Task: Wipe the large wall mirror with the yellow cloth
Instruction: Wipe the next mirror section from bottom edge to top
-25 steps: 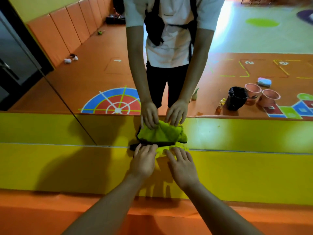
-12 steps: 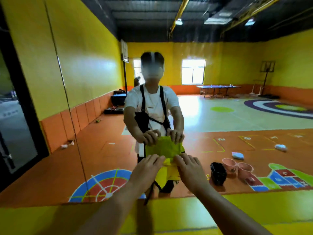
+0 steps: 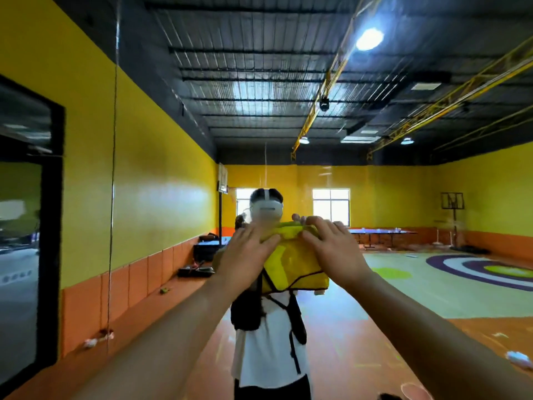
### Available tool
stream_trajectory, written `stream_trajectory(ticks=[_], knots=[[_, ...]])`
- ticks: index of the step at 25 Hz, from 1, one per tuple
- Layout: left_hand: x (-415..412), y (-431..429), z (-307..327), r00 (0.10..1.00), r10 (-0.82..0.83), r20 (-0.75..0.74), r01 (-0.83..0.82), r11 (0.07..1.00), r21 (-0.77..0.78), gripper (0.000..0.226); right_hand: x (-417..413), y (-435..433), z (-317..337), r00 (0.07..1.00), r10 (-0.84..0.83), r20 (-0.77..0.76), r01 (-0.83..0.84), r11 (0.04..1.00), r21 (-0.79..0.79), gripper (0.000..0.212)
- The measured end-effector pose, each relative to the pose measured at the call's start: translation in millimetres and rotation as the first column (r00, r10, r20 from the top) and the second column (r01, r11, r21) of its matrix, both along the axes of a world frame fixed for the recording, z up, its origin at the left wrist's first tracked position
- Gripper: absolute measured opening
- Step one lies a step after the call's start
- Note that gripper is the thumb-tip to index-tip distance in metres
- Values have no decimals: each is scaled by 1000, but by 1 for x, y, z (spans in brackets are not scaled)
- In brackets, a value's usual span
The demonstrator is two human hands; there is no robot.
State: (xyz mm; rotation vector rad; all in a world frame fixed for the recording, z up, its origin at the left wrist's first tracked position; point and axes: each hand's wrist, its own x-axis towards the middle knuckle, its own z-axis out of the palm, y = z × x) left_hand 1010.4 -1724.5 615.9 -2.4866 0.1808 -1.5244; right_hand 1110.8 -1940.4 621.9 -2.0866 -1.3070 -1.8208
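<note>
The cloth (image 3: 294, 269), yellow with a dark edging, lies flat against the mirror (image 3: 173, 183), held up at head height. Both hands are on its upper part. The left hand (image 3: 245, 252) is on its upper left corner, fingers spread and nearly straight, pressing it to the glass. The right hand (image 3: 331, 249) is on its upper right corner, fingers apart and slightly bent over the top edge. Neither hand visibly pinches the cloth, and the thumbs cannot be made out clearly. The lower half of the cloth hangs free below the hands.

Just above the cloth and to the left, the mirror reflects the person's white headset (image 3: 266, 206). Below the cloth it reflects a white shirt crossed by dark straps. Far left of the cloth a thin vertical seam (image 3: 114, 168) runs down the glass, and beyond it stands a black-framed door (image 3: 52, 226).

Right of the cloth the reflection shows a long table (image 3: 383, 232), a hoop stand (image 3: 452, 209) and purple rings (image 3: 484, 269) painted on the floor. High above the cloth to the right a lamp (image 3: 369, 39) glows. Floor marks (image 3: 412, 394) at lower right are too blurred to read.
</note>
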Motion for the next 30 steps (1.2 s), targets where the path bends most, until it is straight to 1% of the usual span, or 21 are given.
stream_trajectory(ticks=[1,3,6,8,10,12,14,15,16,17,19,21,23,25,28,30], knots=[[6,-3,20,998,27,56,-30,999,45,35,6,-2,20,1000,5,24,-5,1000,2,41],[17,-7,58,989,43,141,-57,994,96,37,18,-4,64,995,10,95,-12,1000,18,40],[35,-11,126,966,77,247,-90,995,39,29,34,2,137,984,-22,179,8,997,79,31],[45,-13,175,946,99,309,-109,994,16,25,45,10,186,976,-57,211,29,991,132,29],[54,-12,219,938,166,303,-173,985,-5,24,52,18,227,973,-83,217,47,986,163,27],[62,-13,246,917,262,301,-262,964,-41,26,56,25,252,970,-142,198,105,977,188,25],[69,-17,249,890,286,355,-273,958,-86,23,63,32,258,963,-198,182,151,957,247,22],[73,-18,245,881,277,384,-265,960,-86,24,67,36,255,961,-215,176,161,947,278,24],[77,-17,240,872,258,417,-253,965,-68,29,72,40,248,961,-215,175,155,941,302,28],[81,-16,234,867,235,439,-239,970,-47,35,77,45,238,965,-200,169,140,939,313,37],[88,-12,228,871,205,446,-210,977,-40,45,87,52,220,985,-147,87,114,947,301,62],[94,-9,225,902,210,376,-197,978,-74,55,94,53,214,996,-94,2,89,954,287,72],[103,-5,222,931,188,314,-165,981,-99,59,98,52,216,998,-61,-17,64,956,288,73],[113,2,218,940,158,303,-134,986,-100,59,102,52,217,999,-47,-7,47,956,291,71],[122,7,211,917,165,364,-139,985,-97,58,110,56,211,996,-33,82,4,943,333,67],[125,5,207,902,145,407,-120,989,-86,58,111,55,208,994,-32,104,-6,938,347,66]])
